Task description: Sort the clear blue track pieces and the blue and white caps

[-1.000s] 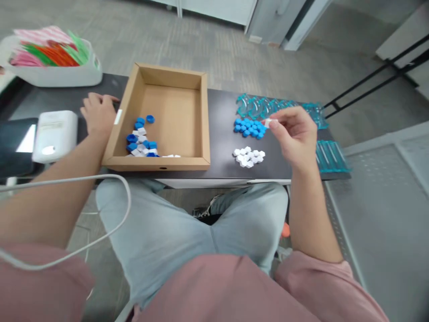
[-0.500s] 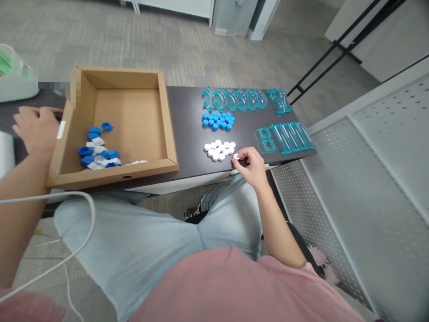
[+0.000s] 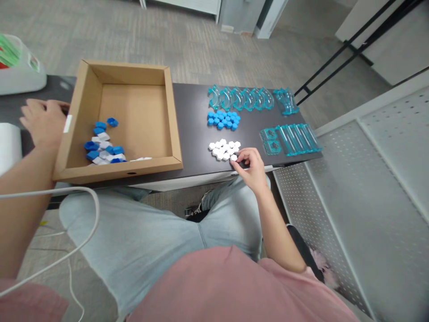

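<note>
A: Dark tabletop (image 3: 196, 134), running left to right. Open cardboard box (image 3: 173, 125) parked on the left half.

B: Right of that, bare dark surface, then a cluster of white hexagon tiles (image 3: 222, 150) near the front edge. Cluster of blue hexagon tiles (image 3: 224, 120) just behind, a small gap between.

A: Along the far edge, a row of curved clear teal pieces (image 3: 239, 98). Towards the right end, straight teal tubes (image 3: 298, 137) lying side by side, two square teal blocks (image 3: 271, 140) just beside on the left.

B: Far left, white tub (image 3: 20, 78) at the back corner.
</note>
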`<state>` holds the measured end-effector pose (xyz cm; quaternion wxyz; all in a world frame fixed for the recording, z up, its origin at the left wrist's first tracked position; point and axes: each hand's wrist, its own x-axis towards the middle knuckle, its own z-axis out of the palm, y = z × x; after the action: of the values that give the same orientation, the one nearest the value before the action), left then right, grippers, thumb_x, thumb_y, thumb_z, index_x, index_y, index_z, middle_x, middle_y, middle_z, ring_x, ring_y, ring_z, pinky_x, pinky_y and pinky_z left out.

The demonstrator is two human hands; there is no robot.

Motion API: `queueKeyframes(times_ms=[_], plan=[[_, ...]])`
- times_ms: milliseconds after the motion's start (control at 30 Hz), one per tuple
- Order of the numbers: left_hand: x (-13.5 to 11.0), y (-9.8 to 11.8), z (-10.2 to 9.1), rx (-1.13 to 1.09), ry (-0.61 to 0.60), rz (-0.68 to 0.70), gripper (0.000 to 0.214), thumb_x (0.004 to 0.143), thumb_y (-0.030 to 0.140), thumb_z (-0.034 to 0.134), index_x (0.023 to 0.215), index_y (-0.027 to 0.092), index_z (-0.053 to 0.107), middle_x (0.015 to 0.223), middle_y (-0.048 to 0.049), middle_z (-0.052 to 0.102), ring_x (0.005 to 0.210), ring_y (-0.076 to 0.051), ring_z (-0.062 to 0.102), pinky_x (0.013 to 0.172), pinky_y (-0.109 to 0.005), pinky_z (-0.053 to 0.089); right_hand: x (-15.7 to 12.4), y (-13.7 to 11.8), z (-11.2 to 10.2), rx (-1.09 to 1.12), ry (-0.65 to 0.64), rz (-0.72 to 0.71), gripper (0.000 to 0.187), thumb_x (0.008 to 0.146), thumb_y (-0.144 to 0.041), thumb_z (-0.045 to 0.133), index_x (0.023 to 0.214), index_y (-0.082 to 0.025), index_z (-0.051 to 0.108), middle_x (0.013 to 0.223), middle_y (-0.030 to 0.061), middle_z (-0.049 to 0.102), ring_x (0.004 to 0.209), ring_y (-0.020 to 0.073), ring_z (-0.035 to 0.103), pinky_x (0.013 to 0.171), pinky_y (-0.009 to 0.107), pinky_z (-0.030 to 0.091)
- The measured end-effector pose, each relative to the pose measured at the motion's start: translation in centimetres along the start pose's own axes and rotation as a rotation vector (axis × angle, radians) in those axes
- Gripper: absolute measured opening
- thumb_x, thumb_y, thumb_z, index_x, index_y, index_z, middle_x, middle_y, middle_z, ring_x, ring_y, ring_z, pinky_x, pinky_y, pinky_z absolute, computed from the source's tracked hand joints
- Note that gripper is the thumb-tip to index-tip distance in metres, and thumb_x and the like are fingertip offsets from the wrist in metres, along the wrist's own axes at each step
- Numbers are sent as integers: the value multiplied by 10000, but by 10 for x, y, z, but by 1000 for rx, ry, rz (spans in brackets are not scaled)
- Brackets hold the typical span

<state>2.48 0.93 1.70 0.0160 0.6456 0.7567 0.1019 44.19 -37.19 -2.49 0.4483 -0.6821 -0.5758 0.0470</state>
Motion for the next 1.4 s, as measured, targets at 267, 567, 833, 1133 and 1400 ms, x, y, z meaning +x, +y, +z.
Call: queueKeyframes(times_ms=[267,567,833,1133,1400], plan=[[-9,-9,-7,-74,-61,115,594,1116,284,322,1585,123,649,1736,-244,509,1595,-401,441,1344,-616,379,12,-18,4,149,187,-44,231,982,-358,850,1011,-322,624,1027,11,599,700,189,543,617,386,493],[-14,-12,-3,-90,-16,180,536,1131,286,391,1557,155,689,1641,-256,574,1504,-417,515,1277,-575,429,162,-160,103,234,-317,-532,105,1075,-264,697,1173,-285,666,1126,43,663,873,215,655,869,445,626],[-6,-17,7,-30,5,199,512,1116,305,407,1540,249,690,1620,-247,602,1495,-438,563,1224,-577,491,228,-180,301,-230,-843,-380,286,1073,-152,590,1357,-180,610,1456,189,655,1224,339,717,1135,532,597],[-15,-11,-2,-25,-10,186,553,1119,299,365,1567,214,679,1642,-257,575,1514,-424,542,1245,-553,463,221,-178,301,-232,-831,-381,249,1097,-150,516,1327,-171,611,1455,215,704,1303,355,699,1170,520,571],[-18,-10,-10,-82,-55,173,637,1103,356,348,1615,134,654,1683,-276,524,1547,-462,474,1303,-622,413,223,-179,189,120,-545,-488,173,1144,-336,599,1273,-220,597,1088,21,709,985,198,666,999,379,566]])
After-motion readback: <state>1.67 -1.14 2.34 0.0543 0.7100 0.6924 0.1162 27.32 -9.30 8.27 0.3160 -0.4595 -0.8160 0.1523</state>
